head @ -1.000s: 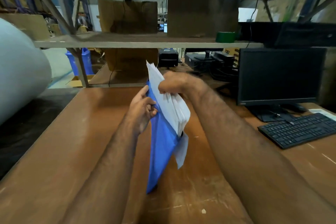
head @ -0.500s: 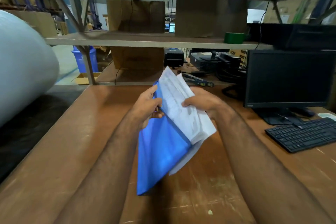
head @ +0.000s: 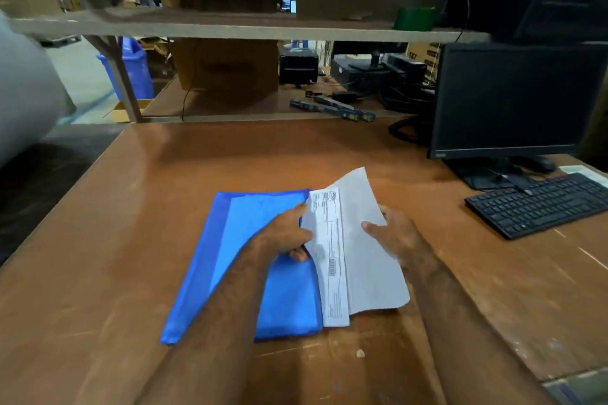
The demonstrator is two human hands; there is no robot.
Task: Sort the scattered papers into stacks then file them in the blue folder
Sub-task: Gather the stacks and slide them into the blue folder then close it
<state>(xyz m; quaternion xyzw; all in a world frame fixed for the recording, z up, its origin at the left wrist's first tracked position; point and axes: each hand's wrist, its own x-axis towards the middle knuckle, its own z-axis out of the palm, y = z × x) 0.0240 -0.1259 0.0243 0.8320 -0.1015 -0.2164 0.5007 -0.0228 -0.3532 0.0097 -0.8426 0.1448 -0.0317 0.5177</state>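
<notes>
The blue folder lies flat on the brown table, in front of me. A stack of white papers sticks out of its right edge, partly inside it. My left hand lies on the folder and pinches its right edge, where the papers go in. My right hand grips the outer side of the paper stack, thumb on top and the other fingers hidden beneath the sheets.
A black keyboard and a dark monitor stand at the right of the table. A shelf with cardboard boxes runs across the back. A large white roll is at the far left. A small scrap lies near the front.
The folder and papers were held upright in the air; both hands have brought them down flat onto the table, with the papers further inside the folder.
</notes>
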